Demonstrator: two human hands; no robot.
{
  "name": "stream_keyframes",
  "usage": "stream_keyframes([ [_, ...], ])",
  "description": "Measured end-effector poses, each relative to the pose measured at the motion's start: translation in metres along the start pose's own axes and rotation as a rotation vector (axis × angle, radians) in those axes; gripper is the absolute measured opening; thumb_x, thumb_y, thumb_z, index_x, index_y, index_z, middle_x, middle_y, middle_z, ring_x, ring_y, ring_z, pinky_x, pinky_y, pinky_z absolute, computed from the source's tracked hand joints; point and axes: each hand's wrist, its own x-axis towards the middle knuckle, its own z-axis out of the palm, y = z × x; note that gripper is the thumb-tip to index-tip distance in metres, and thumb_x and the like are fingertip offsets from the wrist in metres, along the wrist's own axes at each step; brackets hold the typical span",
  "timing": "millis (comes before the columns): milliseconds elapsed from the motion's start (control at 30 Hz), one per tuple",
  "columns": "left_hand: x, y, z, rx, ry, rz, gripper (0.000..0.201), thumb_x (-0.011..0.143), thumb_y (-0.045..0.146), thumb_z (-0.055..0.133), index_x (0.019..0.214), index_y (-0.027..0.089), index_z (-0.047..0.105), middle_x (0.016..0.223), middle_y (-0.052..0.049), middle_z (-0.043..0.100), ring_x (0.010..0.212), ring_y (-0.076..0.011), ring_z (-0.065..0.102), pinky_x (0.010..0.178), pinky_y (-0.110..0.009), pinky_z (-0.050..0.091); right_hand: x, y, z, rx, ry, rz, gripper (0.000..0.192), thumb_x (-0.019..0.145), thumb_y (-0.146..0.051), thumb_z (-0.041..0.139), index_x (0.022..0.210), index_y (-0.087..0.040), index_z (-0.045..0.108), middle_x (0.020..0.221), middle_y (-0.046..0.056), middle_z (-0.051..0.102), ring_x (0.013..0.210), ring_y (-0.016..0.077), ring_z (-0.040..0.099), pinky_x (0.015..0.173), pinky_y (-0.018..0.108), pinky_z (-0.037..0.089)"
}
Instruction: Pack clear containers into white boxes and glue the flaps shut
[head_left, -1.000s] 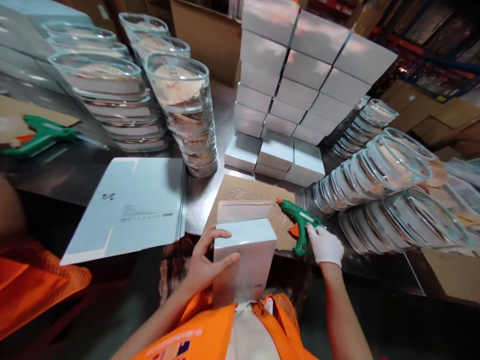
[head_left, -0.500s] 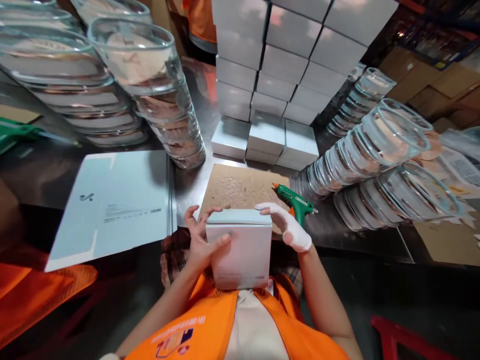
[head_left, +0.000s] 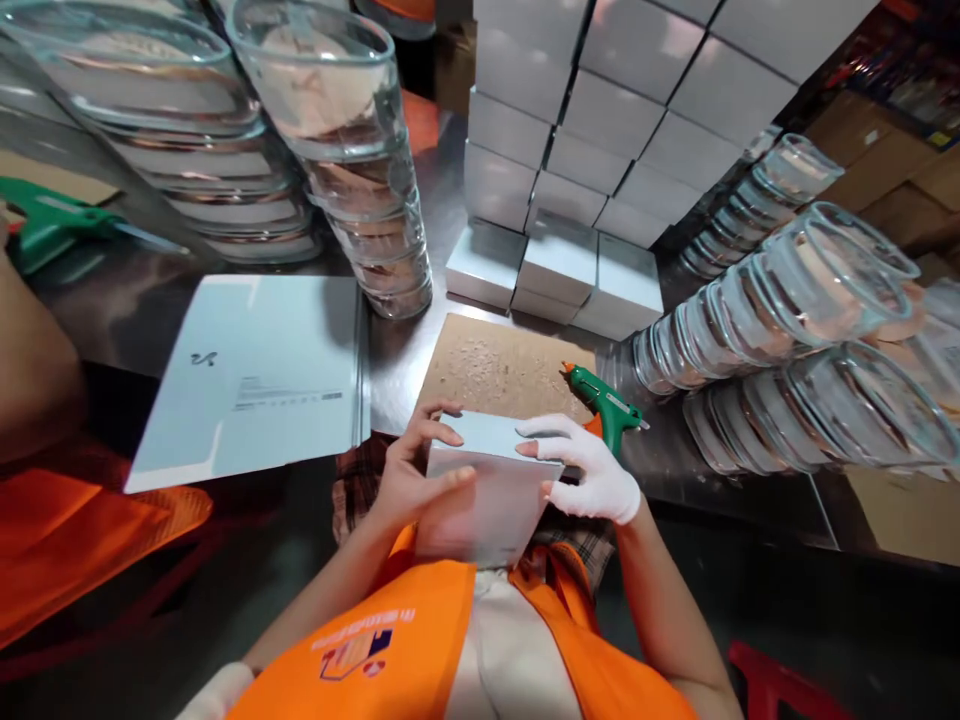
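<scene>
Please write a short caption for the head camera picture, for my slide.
Both hands, bare left and gloved right, hold a white box near a green glue gun.

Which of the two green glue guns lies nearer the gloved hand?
The glue gun on the cardboard pad, just beyond the gloved right hand. The other glue gun lies far left on the steel table.

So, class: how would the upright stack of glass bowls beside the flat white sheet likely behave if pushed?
The stack of glass bowls stands tall and narrow, so it would probably tip rather than slide. Being glass, it is likely heavy and breakable. The metal table looks smooth, giving little grip.
</scene>
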Motion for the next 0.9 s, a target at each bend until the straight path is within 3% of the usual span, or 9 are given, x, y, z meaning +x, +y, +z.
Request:
stream_keyframes([
  [233,0.004,0.006,0.000,-0.042,-0.060,0.009,0.039,0.075,0.057,0.090,0.086,0.023,0.075,0.119,-0.013,0.071,0.118,-0.0301,0.066,0.104,-0.044,0.050,-0.005,0.004,0.005,-0.026,0.105,0.010,0.046,0.091,-0.034,0.075,0.136,-0.028,0.065,0.144,0.014,0.063,0.132,0.0270,0.065,0.110,0.046,0.054],
  [367,0.002,0.008,0.003,-0.066,-0.044,0.014,0.043,0.074,0.059,0.090,0.084,0.020,0.075,0.114,-0.014,0.069,0.113,-0.0297,0.067,0.097,-0.042,0.053,0.002,-0.004,0.003,-0.079,0.056,-0.027,0.056,0.087,-0.017,0.069,0.141,-0.030,0.061,0.166,0.014,0.043,0.145,0.0290,0.055,0.117,0.049,0.050],
  [500,0.005,0.012,0.011,-0.110,-0.078,0.028,0.046,0.074,0.063,0.089,0.083,0.020,0.075,0.114,-0.014,0.068,0.111,-0.0288,0.068,0.095,-0.041,0.054,0.011,-0.008,-0.005,-0.089,-0.004,-0.011,0.041,0.091,-0.018,0.067,0.130,-0.030,0.068,0.162,0.013,0.048,0.145,0.0303,0.057,0.114,0.048,0.054],
  [567,0.011,0.016,0.009,-0.122,-0.071,0.028,0.049,0.072,0.064,0.090,0.082,0.020,0.073,0.115,-0.013,0.068,0.109,-0.0282,0.068,0.094,-0.040,0.055,0.010,-0.007,-0.007,-0.029,0.094,0.016,0.034,0.093,-0.028,0.072,0.126,-0.032,0.068,0.163,0.013,0.048,0.142,0.0319,0.060,0.110,0.049,0.057],
  [667,0.023,0.020,-0.007,-0.235,0.186,-0.017,0.049,0.072,0.061,0.090,0.093,0.022,0.068,0.126,-0.009,0.066,0.099,-0.0225,0.070,0.083,-0.033,0.057,-0.006,-0.007,-0.005,0.085,0.543,0.182,0.042,0.087,-0.051,0.082,0.122,-0.035,0.064,0.156,0.011,0.054,0.123,0.0300,0.073,0.094,0.043,0.065],
  [733,0.031,0.019,-0.021,-0.292,0.490,-0.010,0.048,0.079,0.059,0.085,0.106,0.027,0.062,0.135,-0.006,0.064,0.099,-0.0190,0.070,0.083,-0.030,0.058,-0.023,-0.012,0.006,0.068,0.729,0.352,0.039,0.086,-0.060,0.081,0.108,-0.031,0.068,0.119,0.008,0.074,0.088,0.0238,0.079,0.072,0.033,0.066],
  [800,0.039,0.014,-0.027,-0.274,0.727,0.045,0.046,0.086,0.058,0.078,0.116,0.031,0.056,0.142,-0.003,0.062,0.109,-0.0178,0.069,0.092,-0.028,0.058,-0.036,-0.021,0.024,0.044,0.618,0.494,0.050,0.083,-0.074,0.075,0.094,-0.026,0.074,0.082,0.005,0.075,0.059,0.0206,0.070,0.052,0.030,0.060],
  [833,0.041,0.010,-0.025,-0.260,0.785,0.069,0.046,0.090,0.059,0.074,0.121,0.033,0.053,0.146,-0.003,0.060,0.114,-0.0178,0.068,0.096,-0.028,0.057,-0.039,-0.027,0.034,0.050,0.515,0.537,0.060,0.078,-0.083,0.072,0.091,-0.024,0.077,0.073,0.006,0.073,0.053,0.0207,0.066,0.047,0.030,0.056],
  [900,0.043,0.002,-0.013,-0.274,0.777,0.066,0.047,0.094,0.064,0.066,0.127,0.035,0.049,0.153,-0.005,0.055,0.122,-0.0190,0.066,0.100,-0.031,0.057,-0.039,-0.038,0.050,0.022,0.436,0.588,0.071,0.070,-0.091,0.071,0.082,-0.022,0.079,0.065,0.006,0.071,0.049,0.0209,0.061,0.044,0.032,0.053],
])
